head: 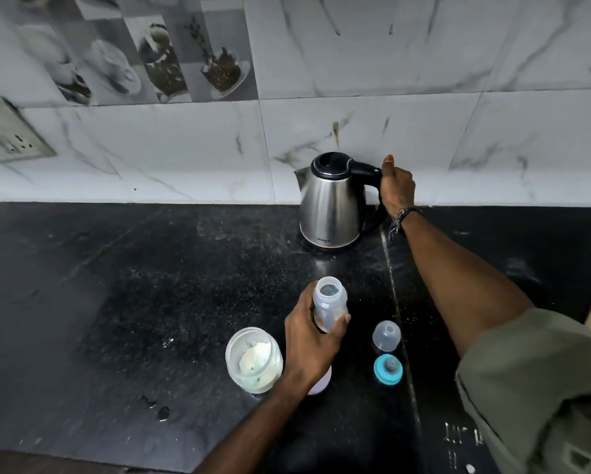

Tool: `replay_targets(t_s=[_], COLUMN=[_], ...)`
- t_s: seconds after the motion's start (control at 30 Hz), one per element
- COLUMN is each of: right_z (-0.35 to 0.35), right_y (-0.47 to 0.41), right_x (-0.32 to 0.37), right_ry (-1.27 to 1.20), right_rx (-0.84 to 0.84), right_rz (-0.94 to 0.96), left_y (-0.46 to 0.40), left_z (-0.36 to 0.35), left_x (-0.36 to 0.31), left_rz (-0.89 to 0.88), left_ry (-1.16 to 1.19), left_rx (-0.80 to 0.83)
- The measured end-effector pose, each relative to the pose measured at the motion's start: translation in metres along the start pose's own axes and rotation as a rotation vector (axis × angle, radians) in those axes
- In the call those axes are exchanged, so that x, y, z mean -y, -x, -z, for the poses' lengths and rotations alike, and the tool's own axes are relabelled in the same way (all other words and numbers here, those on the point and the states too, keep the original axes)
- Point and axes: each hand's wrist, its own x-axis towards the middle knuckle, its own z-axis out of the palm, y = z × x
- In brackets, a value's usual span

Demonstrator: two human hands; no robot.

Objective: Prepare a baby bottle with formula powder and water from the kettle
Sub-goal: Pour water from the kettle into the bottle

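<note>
Nearest the camera, the left hand [313,340] had its grip closed round the lower body of the open baby bottle [330,304], holding it upright on the black bench [116,302], mouth up and uncapped. Just left of that hand stood the open jar of formula powder [253,360]; to its right lay the clear cap [386,335] and the blue teat ring [387,369], apart from the bottle. Farther back, against the tiled wall, stood the steel kettle [328,203], its spout turned left and its black handle turned right. The right hand [397,186] had its fingers curled round that handle, thumb raised. From the kettle the bottle lay straight toward the person, so I judged the pour would need the kettle lifted, brought forward and tipped spout-first over the bottle's mouth
</note>
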Motion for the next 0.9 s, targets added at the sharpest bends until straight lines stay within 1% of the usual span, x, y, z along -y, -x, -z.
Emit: replay_targets(t_s=[0.03,0.1,0.17,0.27,0.37,0.5,0.63,0.8,0.9], right_z=[-0.003,-0.012,-0.02,-0.028,-0.033,-0.034,-0.03,-0.016,-0.001], right_y=[-0.003,-0.008,-0.011,-0.017,-0.019,-0.015,-0.005,0.012,0.025], right_x=[-0.002,-0.008,-0.013,-0.018,-0.018,-0.012,-0.012,-0.015,-0.012], right_ry=[-0.018,-0.082,-0.148,-0.128,-0.096,-0.12,-0.125,-0.171,-0.211], right_rx=[0.028,0.018,-0.054,-0.173,-0.225,-0.293,-0.324,-0.312,-0.319], right_rz=[-0.023,-0.052,-0.064,-0.054,-0.027,-0.034,-0.049,-0.07,-0.033], left_y=[-0.003,-0.01,-0.015,-0.023,-0.03,-0.033,-0.03,-0.024,-0.019], left_z=[-0.001,-0.003,-0.006,-0.012,-0.018,-0.021,-0.017,-0.009,-0.004], left_x=[-0.001,-0.001,0.001,0.004,0.005,0.005,0.005,0.001,-0.003], left_rz=[-0.005,-0.007,0.008,0.037,0.046,0.047,0.041,0.018,-0.004], left_ry=[-0.005,-0.008,-0.006,0.003,0.008,0.007,0.015,0.026,0.029], left_rx=[-0.003,-0.01,-0.021,-0.027,-0.034,-0.044,-0.049,-0.038,-0.024])
